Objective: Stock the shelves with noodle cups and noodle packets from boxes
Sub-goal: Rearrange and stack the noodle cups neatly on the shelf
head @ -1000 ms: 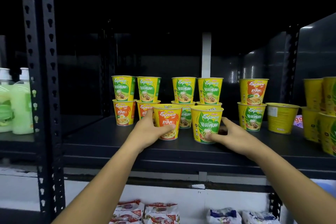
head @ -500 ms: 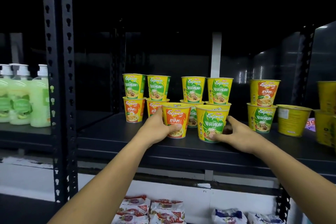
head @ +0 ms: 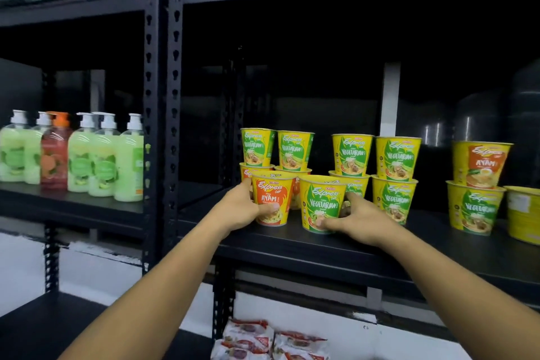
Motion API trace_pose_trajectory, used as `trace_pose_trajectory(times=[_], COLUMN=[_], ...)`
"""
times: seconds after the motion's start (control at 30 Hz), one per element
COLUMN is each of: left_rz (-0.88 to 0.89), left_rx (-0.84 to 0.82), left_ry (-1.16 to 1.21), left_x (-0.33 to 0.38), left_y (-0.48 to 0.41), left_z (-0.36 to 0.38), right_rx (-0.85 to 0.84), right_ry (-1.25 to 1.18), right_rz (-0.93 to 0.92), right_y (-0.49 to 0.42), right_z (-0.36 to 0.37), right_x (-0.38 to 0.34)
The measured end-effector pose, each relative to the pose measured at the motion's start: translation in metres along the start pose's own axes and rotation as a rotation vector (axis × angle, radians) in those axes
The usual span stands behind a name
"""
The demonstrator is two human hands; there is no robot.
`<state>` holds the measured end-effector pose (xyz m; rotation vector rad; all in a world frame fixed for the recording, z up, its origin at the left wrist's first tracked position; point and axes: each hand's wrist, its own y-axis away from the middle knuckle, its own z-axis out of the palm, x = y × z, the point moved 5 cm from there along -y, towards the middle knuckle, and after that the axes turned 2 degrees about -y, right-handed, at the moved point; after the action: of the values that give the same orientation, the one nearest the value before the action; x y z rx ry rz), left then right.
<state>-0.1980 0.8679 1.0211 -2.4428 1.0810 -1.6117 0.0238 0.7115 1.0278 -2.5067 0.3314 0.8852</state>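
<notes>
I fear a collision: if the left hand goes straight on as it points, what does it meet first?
Likely the lower cup stacked behind the front Ayam cup that the left hand grips; depth is unclear.

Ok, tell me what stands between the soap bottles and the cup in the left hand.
In the head view, two black slotted rack posts stand between the soap bottles and the Ayam cup the left hand holds, then bare dark shelf.

Shop: racks (head: 159, 126) of noodle cups (head: 352, 155), soap bottles (head: 105, 155)
</notes>
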Motion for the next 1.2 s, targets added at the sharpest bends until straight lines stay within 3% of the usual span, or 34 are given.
trace_pose_trajectory(times=[0.33,0.77,1.2], left_rz=[-0.06,-0.055,-0.057], left_rx=[-0.032,0.037,0.092], left_ry=[0.006,-0.06,-0.024], left_x=[-0.028,-0.044,-0.045], left_y=[-0.007,-0.017,-0.018], left_z=[-0.052,-0.047,-0.05], right_rx=[-0.011,-0.064,-0.105], right_ry=[-0.015,-0.048,0.202], right_rz=[0.015,0.005,-0.01], right_y=[-0.034,-0.041,-0.039], right_z=[0.049,0.056,0.063], right_x=[-0.025,-0.014,-0.022])
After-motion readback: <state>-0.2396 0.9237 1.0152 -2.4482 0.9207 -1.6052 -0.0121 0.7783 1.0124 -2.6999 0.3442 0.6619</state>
